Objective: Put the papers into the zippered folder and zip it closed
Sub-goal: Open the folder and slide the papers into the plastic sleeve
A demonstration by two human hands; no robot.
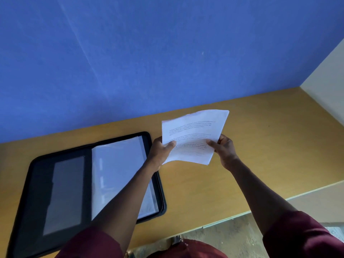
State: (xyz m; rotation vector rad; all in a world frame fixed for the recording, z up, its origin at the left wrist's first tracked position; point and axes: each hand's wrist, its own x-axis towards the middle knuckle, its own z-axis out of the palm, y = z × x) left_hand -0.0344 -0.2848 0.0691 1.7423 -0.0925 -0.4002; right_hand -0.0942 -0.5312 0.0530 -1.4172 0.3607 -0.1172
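A black zippered folder [89,183] lies open and flat on the left part of the wooden table [260,146], its upper edge close to the table's far edge, where the table meets a blue wall [149,53]. The folder's left half shows a dark inner panel with a grey pocket [65,194], and its right half holds clear plastic sleeves [119,174] that look pale and shiny. The person's left forearm reaches across the folder's right half, hiding part of the sleeves and of the folder's right edge. The left hand [161,151] is just beyond that right edge, above the table, and grips the left side of a stack of papers [193,136], with the thumb on the printed face and the other fingers curled behind the sheets. The papers are white with lines of dark text too blurred to read; they are held up off the table, tilted, with the top edges slightly fanned apart. They are to the right of the folder, toward the middle of the table, and not inside it. The right hand [225,149] grips the right side of the same stack, thumb on the front and fingers wrapped behind. Both arms wear dark red short sleeves [297,237] at the bottom of the view. A pale wall [327,86] meets the table's right far corner.
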